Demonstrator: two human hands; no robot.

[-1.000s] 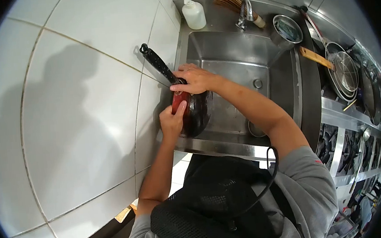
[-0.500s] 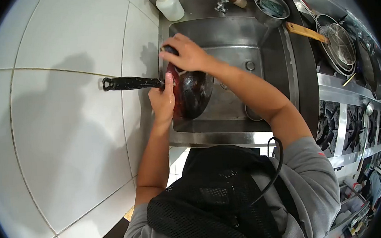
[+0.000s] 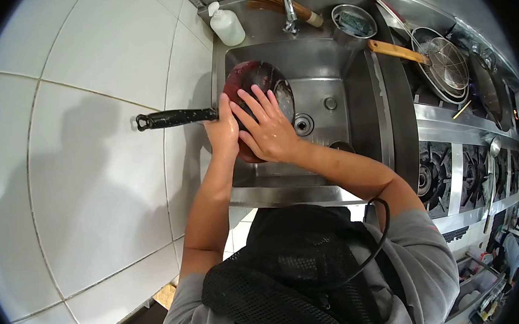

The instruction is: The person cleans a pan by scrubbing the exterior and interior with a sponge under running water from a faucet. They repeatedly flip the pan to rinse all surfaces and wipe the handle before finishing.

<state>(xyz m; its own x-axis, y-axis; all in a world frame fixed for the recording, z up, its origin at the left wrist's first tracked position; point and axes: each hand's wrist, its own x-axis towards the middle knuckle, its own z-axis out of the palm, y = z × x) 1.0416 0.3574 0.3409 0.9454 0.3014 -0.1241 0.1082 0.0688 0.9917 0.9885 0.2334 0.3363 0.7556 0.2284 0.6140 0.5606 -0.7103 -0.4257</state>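
Observation:
A frying pan [image 3: 246, 73] with a dark and reddish, wet body is held tilted over the left part of the sink. Its black handle [image 3: 177, 118] points left toward the tiled wall. My left hand [image 3: 223, 128] grips the pan's edge beside the handle joint, thumb upward. My right hand [image 3: 269, 131] lies flat on the pan's face with its fingers spread. Whether anything is under that palm is hidden. Wet spots show on the back of my right hand.
The steel sink [image 3: 320, 87] has a drain [image 3: 303, 124]. Behind it stand a white pump bottle [image 3: 227, 25], a faucet [image 3: 289, 13], a bristle brush [image 3: 271, 1] and a metal pot [image 3: 353, 23]. Strainers [image 3: 447, 65] and a stove [image 3: 434, 178] lie to the right.
My right hand has come down from the pan's upper edge, where its fingers were curled, to lie spread across the pan's face. My left hand keeps its grip near the handle.

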